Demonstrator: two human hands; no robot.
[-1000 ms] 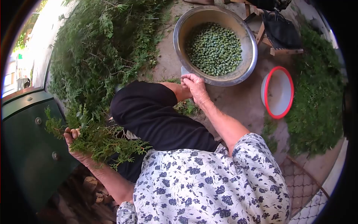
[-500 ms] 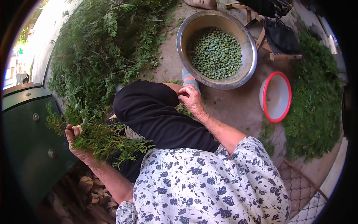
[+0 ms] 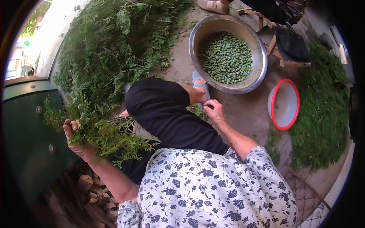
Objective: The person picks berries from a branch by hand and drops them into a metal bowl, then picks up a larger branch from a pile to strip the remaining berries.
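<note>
My left hand is closed around a leafy evergreen sprig, which looks like cypress or arborvitae and spreads to the right over my lap. A few pale bluish-green cones show among its upper leaves. Beside my shin, my right hand has its thumb and fingers pinched together; whatever is between the fingertips is too small to make out. Ahead of that hand, a wide metal basin rests on the ground, holding a heap of small green cones.
Cut evergreen branches lie piled ahead on the left, with more greenery at right. A red-rimmed white bowl stands near the basin. Beyond are a wooden stool and another person's foot. A dark green panel borders my left.
My right hand has moved right and slightly back, away from my shin. My left hand keeps hold of the sprig. The whole view has shifted a little, showing more of the other person's foot.
</note>
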